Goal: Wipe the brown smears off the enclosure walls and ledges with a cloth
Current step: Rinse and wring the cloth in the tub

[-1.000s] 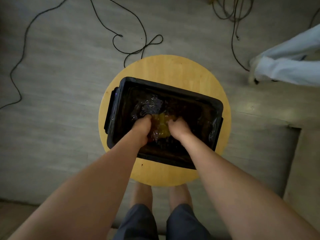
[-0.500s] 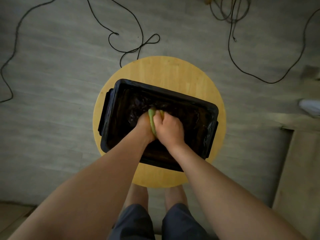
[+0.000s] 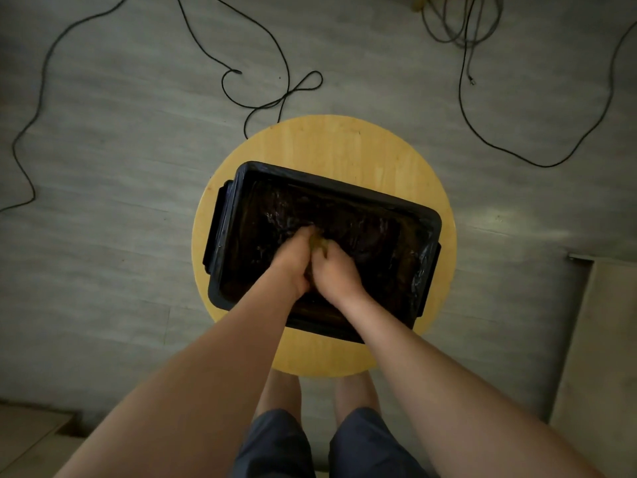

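Note:
A black rectangular tub [image 3: 344, 188] lined with dark shiny plastic stands on a round wooden stool [image 3: 331, 143]. Both of my hands are down inside it, side by side near its middle. My left hand [image 3: 293, 260] and my right hand [image 3: 334, 274] are curled around a bunched yellow-green cloth [image 3: 315, 243], of which only a small dim strip shows between them. The tub's inside looks dark brown and wet; smears cannot be told apart in the low light.
Black cables [image 3: 275, 88] loop over the grey floor behind the stool, and more cables [image 3: 462, 36] trail at the back right. A pale board [image 3: 599, 332] lies to the right. My bare feet [image 3: 317, 391] stand under the stool's near edge.
My hands came together around the cloth and now sit lower in the tub, hiding most of it. The person's legs at the right have left the view.

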Available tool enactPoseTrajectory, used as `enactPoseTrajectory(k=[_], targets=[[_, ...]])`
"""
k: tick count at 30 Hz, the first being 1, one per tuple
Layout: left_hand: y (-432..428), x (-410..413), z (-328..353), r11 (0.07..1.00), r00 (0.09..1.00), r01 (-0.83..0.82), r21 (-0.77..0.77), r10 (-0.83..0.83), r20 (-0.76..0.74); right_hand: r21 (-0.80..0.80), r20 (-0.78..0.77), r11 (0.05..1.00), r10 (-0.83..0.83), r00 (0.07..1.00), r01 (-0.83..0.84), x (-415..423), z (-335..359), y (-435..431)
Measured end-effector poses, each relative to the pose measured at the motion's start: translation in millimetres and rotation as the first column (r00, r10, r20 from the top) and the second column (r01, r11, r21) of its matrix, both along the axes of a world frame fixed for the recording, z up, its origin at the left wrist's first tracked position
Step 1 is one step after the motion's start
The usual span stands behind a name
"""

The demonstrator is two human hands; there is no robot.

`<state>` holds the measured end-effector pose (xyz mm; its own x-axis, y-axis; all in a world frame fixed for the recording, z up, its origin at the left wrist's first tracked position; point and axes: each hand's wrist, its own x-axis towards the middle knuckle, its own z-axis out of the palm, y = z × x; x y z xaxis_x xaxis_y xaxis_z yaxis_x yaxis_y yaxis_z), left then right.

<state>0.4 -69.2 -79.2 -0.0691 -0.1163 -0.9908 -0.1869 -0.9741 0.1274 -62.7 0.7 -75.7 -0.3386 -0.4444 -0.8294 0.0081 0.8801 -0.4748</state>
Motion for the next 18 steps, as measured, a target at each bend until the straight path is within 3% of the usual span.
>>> enactPoseTrajectory(k=[3, 6, 7, 8, 9, 10, 13, 15, 18], targets=[[-1, 10, -5, 0.998, 0.996, -0.031, 0.056, 0.035, -0.079, -0.216, -0.051, 0.976, -0.008, 0.999, -0.004, 10, 29, 3], [-1, 4, 11, 0.999, 0.993, -0.029, 0.036, 0.033, -0.115, -0.33, -0.23, 0.923, 0.125, 0.965, -0.199, 15, 35, 9], [-3, -1, 23, 0.997, 0.995, 0.072, 0.018, -0.071, -0.076, -0.328, -0.332, 0.91, 0.14, 0.933, -0.254, 14, 30, 10], [0, 2, 28, 0.963, 0.965, 0.251, -0.1, -0.257, -0.048, -0.315, -0.436, 0.9, 0.144, 0.888, -0.301, 14, 24, 10], [0, 3, 28, 0.974, 0.977, 0.207, -0.09, -0.211, -0.032, -0.293, -0.522, 0.892, 0.152, 0.839, -0.344, 13, 17, 11], [1, 5, 23, 1.0, 1.0, -0.011, -0.024, 0.01, -0.024, -0.265, -0.587, 0.886, 0.166, 0.792, -0.382, 11, 10, 10], [1, 9, 15, 0.997, 0.998, -0.049, -0.054, 0.047, -0.038, -0.118, -0.68, 0.89, 0.251, 0.689, -0.44, 2, -10, 10], [2, 14, 12, 0.984, 0.999, 0.027, -0.175, -0.03, -0.013, -0.048, -0.671, 0.947, 0.205, 0.712, -0.318, -6, -22, 11], [-6, 18, 11, 0.97, 0.999, -0.029, -0.241, 0.038, 0.033, -0.015, -0.566, 0.996, -0.077, 0.821, 0.083, -16, -33, 11]])
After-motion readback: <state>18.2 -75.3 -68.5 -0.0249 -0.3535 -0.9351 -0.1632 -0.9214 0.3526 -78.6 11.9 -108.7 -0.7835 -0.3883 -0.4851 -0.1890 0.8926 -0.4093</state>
